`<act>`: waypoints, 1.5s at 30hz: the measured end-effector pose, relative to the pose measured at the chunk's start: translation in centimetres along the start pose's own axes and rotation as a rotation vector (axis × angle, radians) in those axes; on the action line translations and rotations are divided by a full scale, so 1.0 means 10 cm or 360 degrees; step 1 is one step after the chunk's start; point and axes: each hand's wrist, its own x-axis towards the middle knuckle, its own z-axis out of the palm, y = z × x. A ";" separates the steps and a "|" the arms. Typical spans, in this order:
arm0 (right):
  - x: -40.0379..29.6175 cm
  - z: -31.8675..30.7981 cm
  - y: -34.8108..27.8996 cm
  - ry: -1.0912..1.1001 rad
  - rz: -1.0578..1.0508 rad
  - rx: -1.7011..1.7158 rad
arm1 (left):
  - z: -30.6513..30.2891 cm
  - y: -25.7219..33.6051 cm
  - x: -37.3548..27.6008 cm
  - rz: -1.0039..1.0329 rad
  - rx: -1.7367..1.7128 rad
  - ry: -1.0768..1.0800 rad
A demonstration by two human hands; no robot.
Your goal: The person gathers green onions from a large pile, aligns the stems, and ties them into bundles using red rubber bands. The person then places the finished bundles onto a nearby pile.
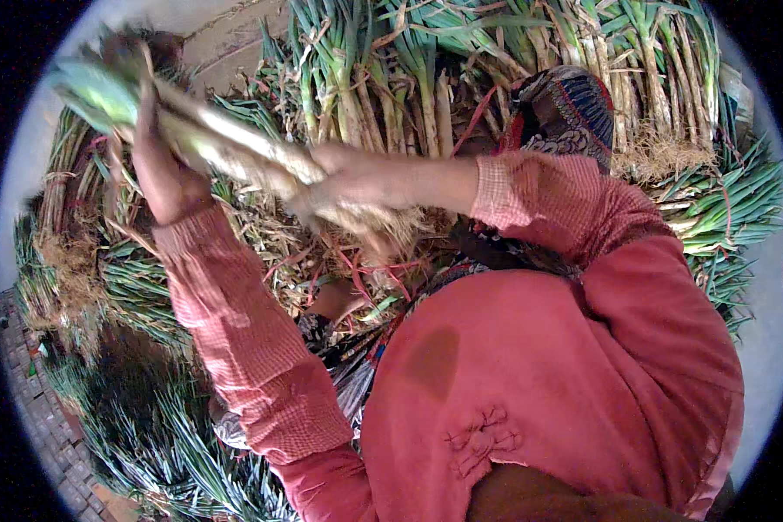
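Note:
A bunch of large green onions [235, 145], leek-like with white shafts and green leaves, is held slantwise in front of me. My left hand [160, 160] is around the upper stalks where they turn green, its fingers lying along them. Lower down, my right hand [355, 179] grips the white shafts just above the pale stringy roots [391, 225]. Both hands and the bunch are blurred by motion. Below the roots, loose red ties [359, 267] lie among dry leaf scraps [261, 228].
Upright onion bundles [365, 85] line the far side, and a tied bundle [724, 209] lies at the right. More bundles [65, 248] are stacked at the left. A heap of green-leaved onions [183, 444] lies lower left, beside brick paving [46, 430]. Patterned cloth [561, 111] covers my legs.

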 end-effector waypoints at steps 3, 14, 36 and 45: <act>0.43 -0.40 -0.01 0.0515 -0.0264 -0.0298 | -0.02 -0.08 0.23 0.0059 0.0279 -0.0257; -0.32 -0.97 2.78 0.0787 0.0814 -0.0019 | -1.10 -2.63 -1.07 -0.0482 0.1939 0.0014; 0.23 -1.36 2.22 0.0774 0.1036 -0.1090 | -2.18 -2.82 -0.63 -0.1002 0.2008 0.0470; 0.16 -1.36 2.30 0.0739 0.0920 -0.1155 | -1.97 -3.07 -0.21 -0.1509 0.2362 0.0423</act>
